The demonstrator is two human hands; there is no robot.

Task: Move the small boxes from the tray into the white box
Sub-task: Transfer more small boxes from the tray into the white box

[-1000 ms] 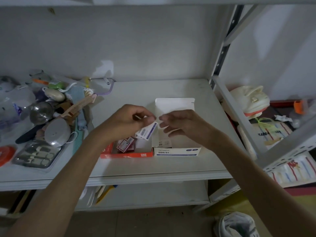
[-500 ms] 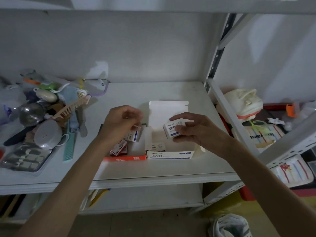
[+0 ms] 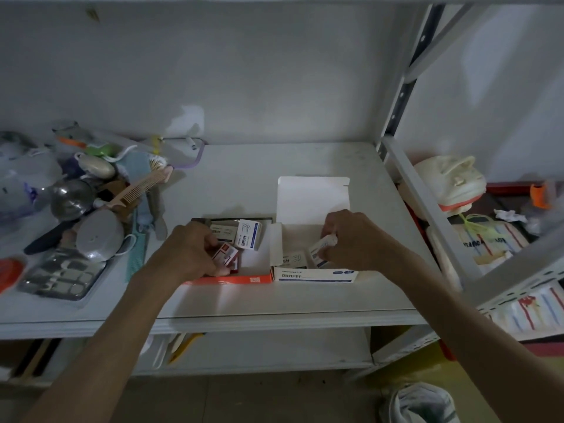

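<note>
1. The right hand (image 3: 351, 239) is curled round a small white box with blue print (image 3: 320, 248), pinched at its upper end and tilted, its lower end down inside the white box (image 3: 314, 274). Held that way, it can likely slide in beside a small box already lying there (image 3: 291, 258), just left of the fingers.
2. The left hand (image 3: 189, 251) reaches down into the tray (image 3: 232, 279), fingers closed narrowly about a small red-and-white box (image 3: 225, 253). Whether it is gripped or only touched, I cannot tell. Working both hands at once seems meant to save time.
3. Just beyond the left hand's fingertips, more small boxes remain in the tray: a flat pale one (image 3: 224, 232) and a white one with blue print propped on edge (image 3: 250, 235).
4. Tray and white box sit touching side by side between the hands, so each transfer is short. The white box's lid (image 3: 312, 198) stands open beyond the right hand, clear of the opening.
5. Well left of the left hand lies unrelated clutter, including a comb (image 3: 139, 187).
</note>
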